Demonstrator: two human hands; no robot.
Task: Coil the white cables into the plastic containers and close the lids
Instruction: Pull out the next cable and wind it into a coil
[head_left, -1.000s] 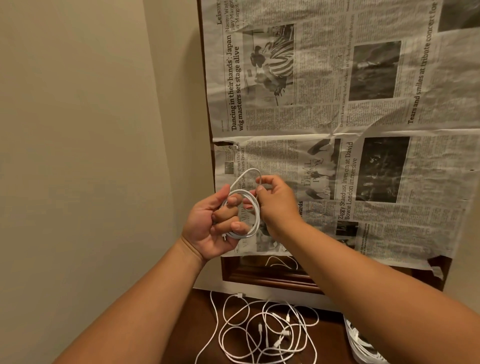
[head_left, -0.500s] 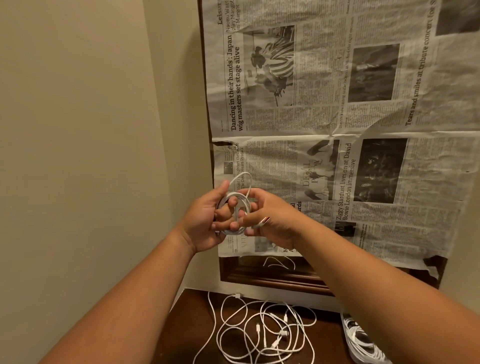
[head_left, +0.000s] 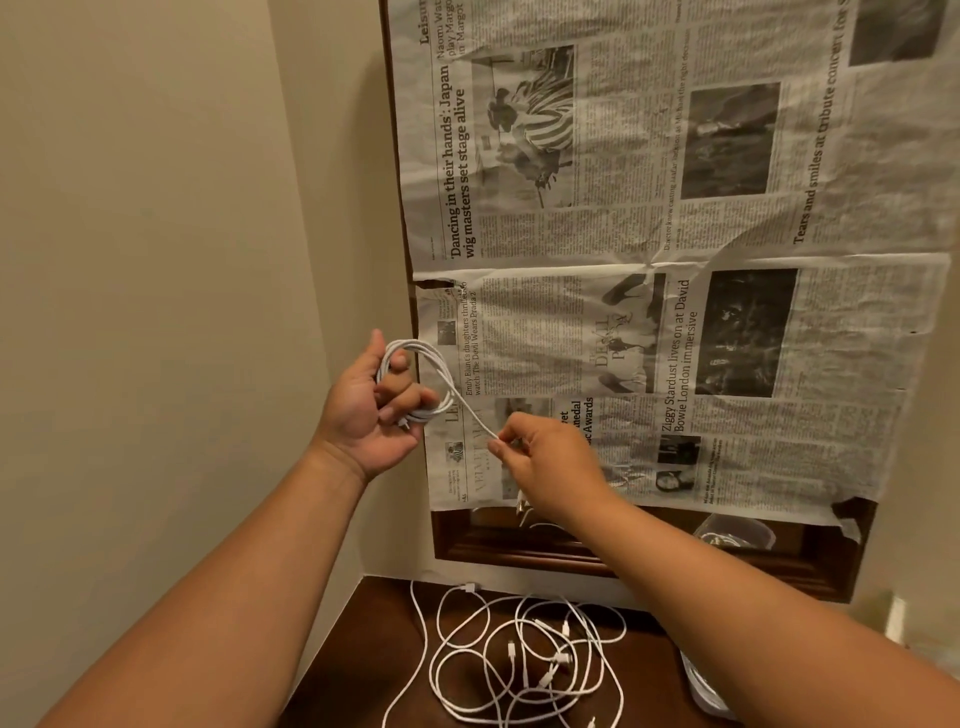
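- Left hand (head_left: 363, 410): raised in front of the wall, palm toward the camera, fingers curled through a coil of white cable (head_left: 422, 359) and gripping it. The coil has several turns, looped round the fingers.
- One strand leaves the coil and runs down-right in a straight line to the right hand (head_left: 550, 462).
- Right hand: thumb and forefinger pinch that strand near its free end, other fingers curled in. It is lower than the left hand and just beside it, not touching.
- Below the hands: loose white cables (head_left: 519, 660) lie tangled on a dark wooden table (head_left: 363, 649), several connectors visible.
- Plastic container (head_left: 698, 688): at the table's right, mostly hidden behind the right forearm. Contents and lid: cannot tell.
- Behind: newspaper sheets (head_left: 675, 208) cover a dark wooden frame (head_left: 519, 548) on a beige wall (head_left: 156, 260).
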